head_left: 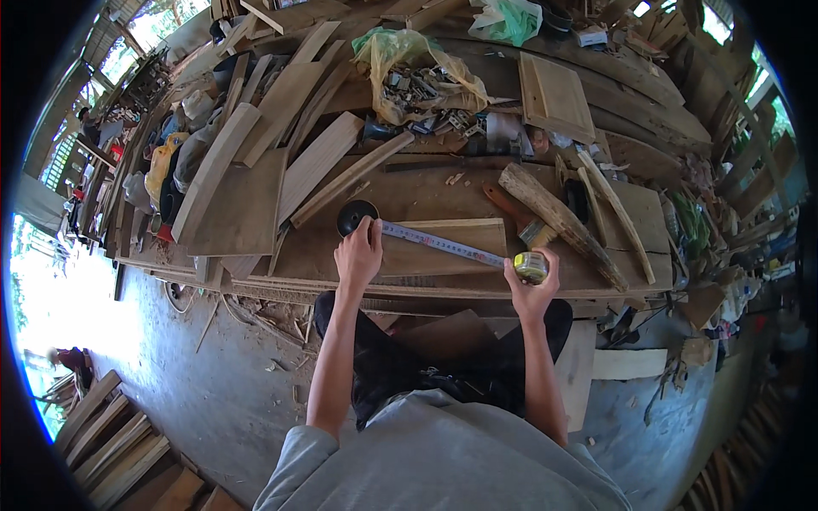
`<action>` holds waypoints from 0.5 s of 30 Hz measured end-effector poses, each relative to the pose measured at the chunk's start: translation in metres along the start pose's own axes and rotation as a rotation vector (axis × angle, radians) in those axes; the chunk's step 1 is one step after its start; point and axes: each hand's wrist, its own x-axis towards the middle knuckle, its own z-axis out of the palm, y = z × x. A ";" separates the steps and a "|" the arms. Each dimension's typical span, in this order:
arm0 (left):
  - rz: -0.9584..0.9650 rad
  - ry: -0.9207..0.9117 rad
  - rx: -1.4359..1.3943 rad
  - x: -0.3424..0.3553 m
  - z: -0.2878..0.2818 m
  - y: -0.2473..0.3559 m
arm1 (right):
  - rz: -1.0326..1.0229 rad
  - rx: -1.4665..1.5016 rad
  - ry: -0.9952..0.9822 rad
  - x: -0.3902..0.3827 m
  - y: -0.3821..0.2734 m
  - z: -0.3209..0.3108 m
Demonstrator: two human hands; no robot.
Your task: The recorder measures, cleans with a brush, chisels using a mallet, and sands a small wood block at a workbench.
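A tape measure (531,267) with a yellow-green case sits in my right hand (535,295), fingers closed round it. Its pale blade (443,243) is drawn out leftward, slanting up to my left hand (360,257). That hand pinches the blade's free end. Right by its fingertips is a round black disc (355,215) with a centre hole; whether the fingers touch it I cannot tell. Below the blade, a flat wooden board (434,261) lies on the workbench (328,260). A paintbrush (535,232) and a rough wooden stick (558,217) lie beyond the tape case.
Planks (319,162) are heaped at the bench's left. Farther back, a yellow plastic bag (383,68) holds metal hardware, with a shallow wooden panel (555,95) to its right. Thin strips (618,217) lie at the right. More boards (119,443) are stacked on the floor, lower left.
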 end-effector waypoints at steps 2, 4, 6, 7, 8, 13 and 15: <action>0.028 0.010 0.053 0.002 -0.004 0.002 | 0.014 0.006 0.011 0.002 -0.005 0.005; 0.013 0.004 0.040 -0.007 -0.017 0.002 | -0.018 -0.031 -0.040 0.011 -0.011 0.000; 0.005 -0.017 0.021 -0.024 -0.024 0.005 | -0.042 -0.083 -0.084 0.016 -0.014 -0.010; 0.003 -0.012 -0.004 -0.035 -0.026 0.006 | 0.066 -0.002 -0.061 0.016 -0.014 -0.013; 0.000 -0.005 -0.030 -0.045 -0.027 0.006 | 0.172 0.078 -0.037 0.017 -0.012 -0.016; -0.067 -0.015 -0.061 -0.070 -0.020 -0.002 | 0.121 0.040 -0.130 0.020 0.004 -0.019; -0.088 -0.004 -0.068 -0.073 -0.020 -0.002 | 0.195 0.105 -0.160 0.020 0.005 -0.019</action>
